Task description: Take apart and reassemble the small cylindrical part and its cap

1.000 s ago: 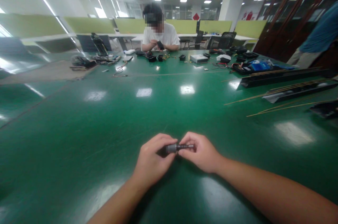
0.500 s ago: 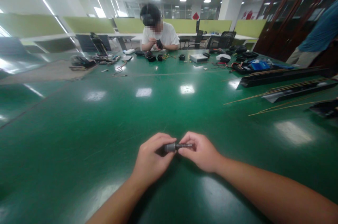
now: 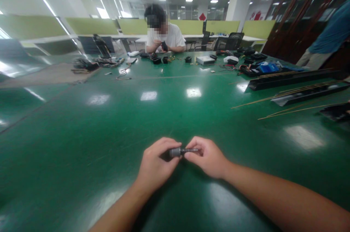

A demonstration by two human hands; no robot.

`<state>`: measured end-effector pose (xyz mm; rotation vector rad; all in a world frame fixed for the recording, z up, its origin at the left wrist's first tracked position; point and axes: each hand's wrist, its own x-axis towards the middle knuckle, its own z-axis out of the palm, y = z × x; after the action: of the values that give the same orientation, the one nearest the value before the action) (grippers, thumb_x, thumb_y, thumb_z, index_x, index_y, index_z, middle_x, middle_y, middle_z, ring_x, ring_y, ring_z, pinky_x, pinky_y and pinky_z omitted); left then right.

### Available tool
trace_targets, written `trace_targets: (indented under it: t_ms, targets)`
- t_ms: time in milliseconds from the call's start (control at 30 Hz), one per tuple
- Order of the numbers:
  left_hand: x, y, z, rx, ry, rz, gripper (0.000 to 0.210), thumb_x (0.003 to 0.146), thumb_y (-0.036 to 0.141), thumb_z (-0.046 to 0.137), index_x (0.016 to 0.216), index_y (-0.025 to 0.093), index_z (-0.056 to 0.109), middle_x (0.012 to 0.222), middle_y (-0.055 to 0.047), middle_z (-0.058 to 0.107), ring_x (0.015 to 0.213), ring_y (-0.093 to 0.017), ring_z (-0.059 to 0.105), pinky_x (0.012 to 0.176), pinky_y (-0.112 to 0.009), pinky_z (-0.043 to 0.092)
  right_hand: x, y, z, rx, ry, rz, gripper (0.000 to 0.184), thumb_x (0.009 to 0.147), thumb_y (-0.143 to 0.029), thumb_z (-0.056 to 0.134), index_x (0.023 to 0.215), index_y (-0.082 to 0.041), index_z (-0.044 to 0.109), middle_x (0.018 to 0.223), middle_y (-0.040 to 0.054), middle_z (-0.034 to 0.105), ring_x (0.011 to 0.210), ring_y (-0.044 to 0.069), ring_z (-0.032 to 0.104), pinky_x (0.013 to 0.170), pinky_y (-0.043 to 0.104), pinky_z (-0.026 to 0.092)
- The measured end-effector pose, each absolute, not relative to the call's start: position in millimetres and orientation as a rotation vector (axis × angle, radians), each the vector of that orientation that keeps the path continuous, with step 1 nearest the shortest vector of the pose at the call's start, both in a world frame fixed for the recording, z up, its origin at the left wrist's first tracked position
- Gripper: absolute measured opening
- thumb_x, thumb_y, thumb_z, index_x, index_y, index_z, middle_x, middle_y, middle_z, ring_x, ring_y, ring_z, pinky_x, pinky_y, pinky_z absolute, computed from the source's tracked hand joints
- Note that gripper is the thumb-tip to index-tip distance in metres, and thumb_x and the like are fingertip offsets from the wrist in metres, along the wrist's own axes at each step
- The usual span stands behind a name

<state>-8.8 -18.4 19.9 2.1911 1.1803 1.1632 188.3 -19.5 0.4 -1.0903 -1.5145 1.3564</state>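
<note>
1. Gripping a grey cylindrical body (image 3: 175,152) in the left hand (image 3: 155,160), with the thumb on the near side and fingers curled over the far side.
2. Pinching at the slim dark shaft (image 3: 189,150), between thumb and fingertips of the right hand (image 3: 210,157); extending from the body's right end towards the curled fingers.
3. Lying sideways, roughly level, between the two hands, low in the centre of the view; cannot tell whether touching the glossy green surface (image 3: 123,119) below.
4. Across the surface, seated: a co-worker in a white shirt (image 3: 166,38), holding a small black object (image 3: 164,46).
5. Near the co-worker, on the far side: a flat white box (image 3: 205,60).
6. To the right: a blue bundle (image 3: 268,67), long black channels (image 3: 290,79) and thin golden rods (image 3: 259,101).
7. Standing at far right: a person in a blue top (image 3: 332,37), partly cut off.
</note>
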Motion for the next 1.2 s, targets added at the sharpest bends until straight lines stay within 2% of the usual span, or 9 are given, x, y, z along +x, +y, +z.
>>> trace_targets:
  t_ms: [233, 600, 1200]
  targets:
    - [-8.6, -18.4, 20.7, 2.191, 1.215, 1.152, 0.015, 0.079, 0.017, 0.070, 0.093, 0.021, 0.074, 0.091, -0.005, 0.072, 0.084, -0.018, 0.067, 0.076, -0.028, 0.054, 189.1, -18.8, -2.0, -1.087, -1.529, 1.361, 0.012, 0.080, -0.024, 0.068, 0.083, -0.017, 0.060, 0.068, -0.0018, 0.062, 0.059, 0.011, 0.053, 0.055, 0.022, 0.038]
    - [-9.4, -16.2, 19.9, 2.144, 1.220, 1.150, 0.018, 0.077, 0.016, 0.074, 0.093, 0.023, 0.074, 0.091, -0.002, 0.072, 0.084, -0.015, 0.067, 0.076, -0.025, 0.052, 188.9, -18.6, -2.0, -1.085, -1.507, 1.380, 0.011, 0.080, -0.021, 0.068, 0.084, -0.017, 0.058, 0.068, -0.0025, 0.061, 0.058, 0.011, 0.052, 0.055, 0.022, 0.037]
    - [-11.0, -16.1, 19.8, 2.179, 1.260, 1.151, 0.017, 0.076, 0.015, 0.070, 0.092, 0.021, 0.073, 0.092, -0.003, 0.072, 0.085, -0.018, 0.068, 0.079, -0.028, 0.054, 189.4, -18.8, -1.7, -1.095, -1.495, 1.394, 0.013, 0.078, -0.021, 0.069, 0.084, -0.018, 0.058, 0.065, -0.0049, 0.056, 0.055, 0.010, 0.049, 0.054, 0.022, 0.036]
